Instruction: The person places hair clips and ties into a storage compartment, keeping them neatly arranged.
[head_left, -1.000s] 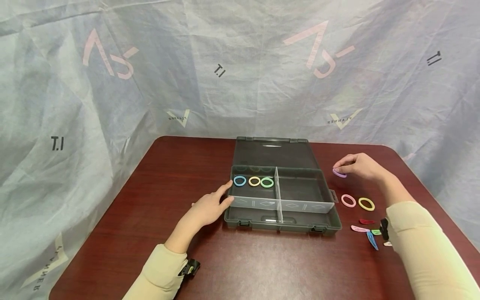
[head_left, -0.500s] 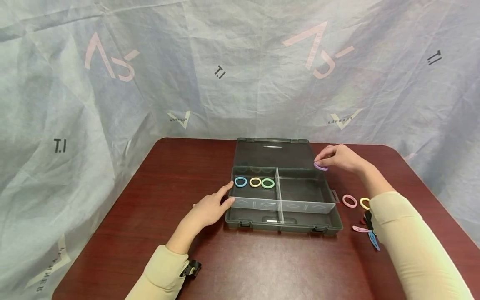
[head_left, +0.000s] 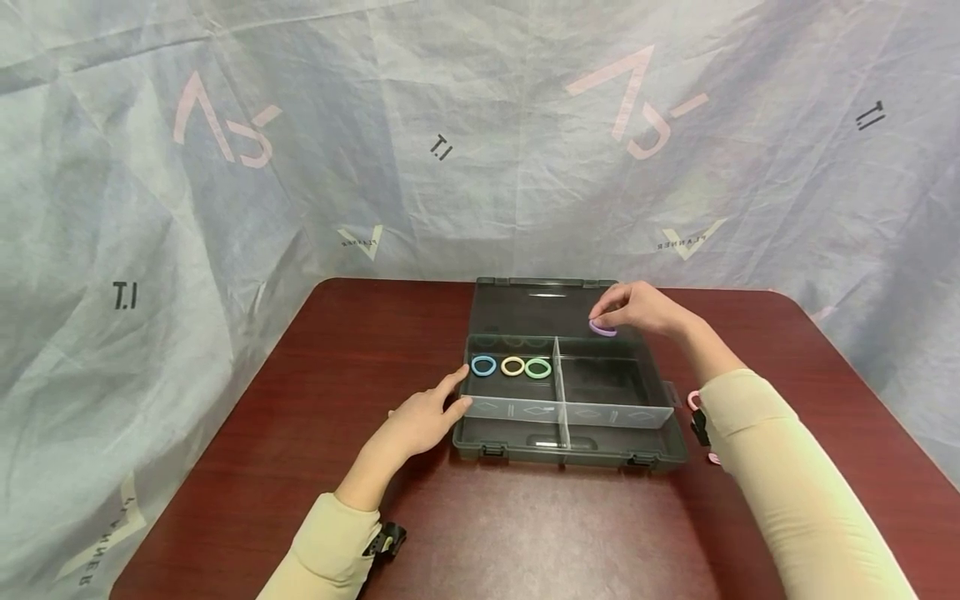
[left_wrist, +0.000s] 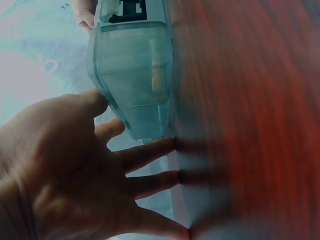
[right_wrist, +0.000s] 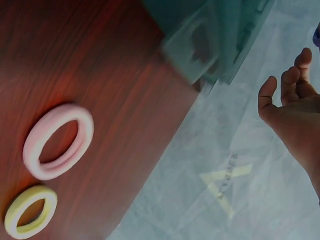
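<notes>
My right hand (head_left: 641, 307) pinches a purple hair tie (head_left: 602, 328) above the back of the right rear compartment, in front of the raised lid. The smoky plastic organizer box (head_left: 570, 457) lies open, split by clear dividers (head_left: 517, 407). In its left rear compartment sit a blue hair tie (head_left: 483, 366), a cream hair tie (head_left: 513, 367) and a green hair tie (head_left: 537, 368). My left hand (head_left: 420, 421) touches the box's left side with fingers spread; in the left wrist view thumb and index finger meet the wall while other fingertips rest on the table.
On the table right of the box lie a pink hair tie (right_wrist: 58, 142) and a yellow hair tie (right_wrist: 31, 212), clear in the right wrist view. My right sleeve hides most of that area in the head view. A printed grey cloth (head_left: 480, 150) hangs behind the table.
My right hand has carried the purple hair tie leftward from beside the box to above its right rear compartment. My left hand has stayed at the box's left side.
</notes>
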